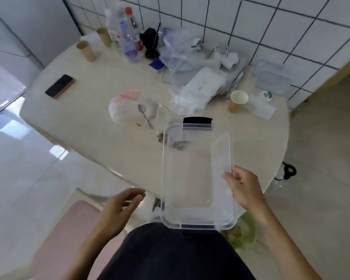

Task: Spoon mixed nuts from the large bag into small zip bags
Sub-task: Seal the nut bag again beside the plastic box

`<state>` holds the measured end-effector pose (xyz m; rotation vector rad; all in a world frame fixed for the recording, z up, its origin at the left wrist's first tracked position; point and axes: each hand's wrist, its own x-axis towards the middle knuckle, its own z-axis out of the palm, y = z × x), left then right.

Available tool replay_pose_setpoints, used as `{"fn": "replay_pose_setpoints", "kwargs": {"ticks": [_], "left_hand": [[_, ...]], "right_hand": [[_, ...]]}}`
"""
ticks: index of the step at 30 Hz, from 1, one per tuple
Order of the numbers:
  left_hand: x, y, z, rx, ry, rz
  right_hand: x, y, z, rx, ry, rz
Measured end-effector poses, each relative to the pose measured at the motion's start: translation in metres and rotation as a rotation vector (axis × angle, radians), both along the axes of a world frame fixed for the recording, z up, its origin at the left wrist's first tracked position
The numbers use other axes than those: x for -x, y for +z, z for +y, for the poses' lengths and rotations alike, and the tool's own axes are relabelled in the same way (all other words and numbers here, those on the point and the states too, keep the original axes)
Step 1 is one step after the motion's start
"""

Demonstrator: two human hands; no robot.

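My right hand (243, 188) grips the right rim of a clear plastic container (192, 178) with dark clips, held above the near edge of the beige table (85, 110). The container looks empty. My left hand (121, 207) hangs free to its left with fingers loosely curled, holding nothing. A metal spoon (144, 115) lies on the table beside clear zip bags with red seals (127, 100). A larger clear bag (165, 122) lies just beyond the container, a few nuts showing at its bottom.
Crumpled plastic bags (180, 49), bottles (129, 43), cardboard tubes (87, 50) and a phone (60, 85) sit at the back and left. A paper cup (237, 101) and container lids (273, 79) lie at the right. A pink chair (73, 229) stands below left.
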<state>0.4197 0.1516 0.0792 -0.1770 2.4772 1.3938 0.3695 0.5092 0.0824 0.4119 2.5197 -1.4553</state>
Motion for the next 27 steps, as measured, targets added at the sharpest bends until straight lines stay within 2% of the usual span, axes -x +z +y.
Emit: {"fn": "replay_pose_setpoints", "kwargs": {"ticks": [6, 13, 19, 22, 24, 27], "left_hand": [[0.116, -0.007, -0.026, 0.014, -0.307, -0.060], [0.205, -0.030, -0.032, 0.056, -0.614, -0.121], [0.230, -0.056, -0.024, 0.096, -0.777, -0.133], [0.226, -0.064, -0.024, 0.115, -0.780, -0.125], [0.222, -0.064, -0.026, 0.109, -0.745, -0.120], [0.220, -0.055, -0.026, 0.096, -0.676, -0.028]], "right_hand": [[0.016, 0.002, -0.011, 0.010, -0.289, -0.093], [0.035, -0.014, -0.019, -0.005, -0.548, -0.234], [0.047, -0.027, -0.018, -0.011, -0.539, -0.330], [0.049, -0.028, -0.016, 0.022, -0.498, -0.356], [0.050, -0.021, -0.019, -0.078, -0.453, -0.334], [0.055, -0.010, -0.022, -0.430, -0.400, -0.139]]}}
